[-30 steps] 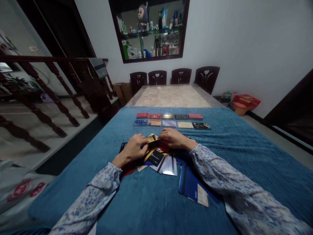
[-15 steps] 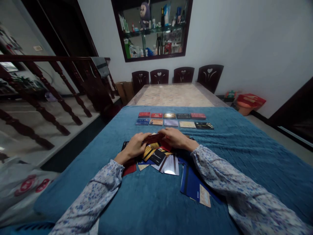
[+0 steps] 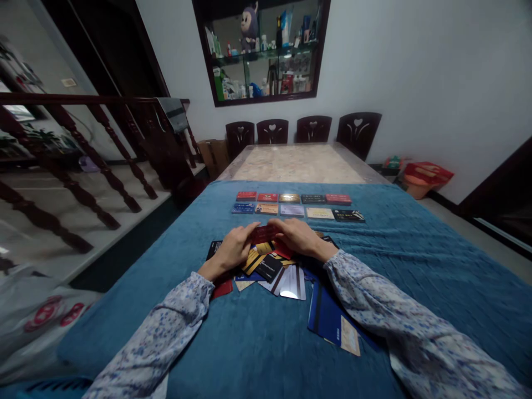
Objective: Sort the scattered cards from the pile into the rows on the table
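Observation:
Between my two hands is a dark red card [image 3: 262, 233], gripped at its left end by my left hand [image 3: 235, 246] and at its right end by my right hand [image 3: 297, 235]. Whether it is one card or a small stack I cannot tell. Loose cards are heaped under and in front of my hands: a black card [image 3: 269, 268], a yellow card [image 3: 251, 262], a white card with a dark stripe [image 3: 293, 282] and a red card [image 3: 223, 288]. Blue cards [image 3: 326, 310] lie by my right forearm, one beside a beige patch.
Two rows of card stacks lie beyond my hands, among them a gold stack [image 3: 289, 198] and a black stack [image 3: 349, 215]. A blue cloth [image 3: 249, 343] covers the near table; the stone top [image 3: 286, 160] shows behind. Chairs [image 3: 313, 129] stand at the far end.
My fingers have closed in around the ends of the dark red card, and a light edge above it no longer shows. The view has shifted slightly; the heap looks unchanged.

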`<state>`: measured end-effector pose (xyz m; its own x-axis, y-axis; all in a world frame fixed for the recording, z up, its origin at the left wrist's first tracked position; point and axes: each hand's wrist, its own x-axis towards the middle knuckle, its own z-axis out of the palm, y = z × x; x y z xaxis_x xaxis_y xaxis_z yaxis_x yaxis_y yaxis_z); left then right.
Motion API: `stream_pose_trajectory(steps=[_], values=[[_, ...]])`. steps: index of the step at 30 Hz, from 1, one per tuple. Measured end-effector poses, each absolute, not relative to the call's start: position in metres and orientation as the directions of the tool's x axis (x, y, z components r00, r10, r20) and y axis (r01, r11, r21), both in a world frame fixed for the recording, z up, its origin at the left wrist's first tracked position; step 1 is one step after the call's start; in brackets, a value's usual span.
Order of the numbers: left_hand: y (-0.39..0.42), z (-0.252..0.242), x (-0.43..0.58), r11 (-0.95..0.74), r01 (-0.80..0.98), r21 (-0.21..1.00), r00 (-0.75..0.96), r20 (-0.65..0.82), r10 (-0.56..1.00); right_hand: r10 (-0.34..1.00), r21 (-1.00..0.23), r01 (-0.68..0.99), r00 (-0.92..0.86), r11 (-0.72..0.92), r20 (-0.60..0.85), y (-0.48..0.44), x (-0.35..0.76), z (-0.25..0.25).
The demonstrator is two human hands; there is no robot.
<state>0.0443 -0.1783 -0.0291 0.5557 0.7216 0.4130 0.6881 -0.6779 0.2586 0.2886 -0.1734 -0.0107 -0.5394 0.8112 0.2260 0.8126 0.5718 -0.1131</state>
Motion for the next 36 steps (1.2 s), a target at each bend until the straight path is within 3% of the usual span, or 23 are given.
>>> stream_pose_trajectory(steps=[7, 22, 28, 36], values=[[-0.177, -0.032, 0.045, -0.664, 0.701, 0.26, 0.526, 0.44, 0.728, 0.787, -0.158, 0.782, -0.552, 0.603, 0.274, -0.171, 0.288, -0.014], [-0.176, -0.032, 0.05, -0.648, 0.701, 0.297, 0.499, 0.445, 0.744, 0.683, -0.122, 0.696, -0.63, 0.708, 0.368, -0.161, 0.296, -0.02], [-0.175, -0.032, 0.051, -0.647, 0.709, 0.28, 0.5, 0.446, 0.742, 0.646, -0.131, 0.66, -0.643, 0.74, 0.412, -0.156, 0.298, -0.024], [-0.172, -0.023, 0.055, -0.642, 0.746, 0.177, 0.544, 0.394, 0.741, 0.694, -0.15, 0.7, -0.613, 0.699, 0.377, -0.152, 0.302, -0.018]])
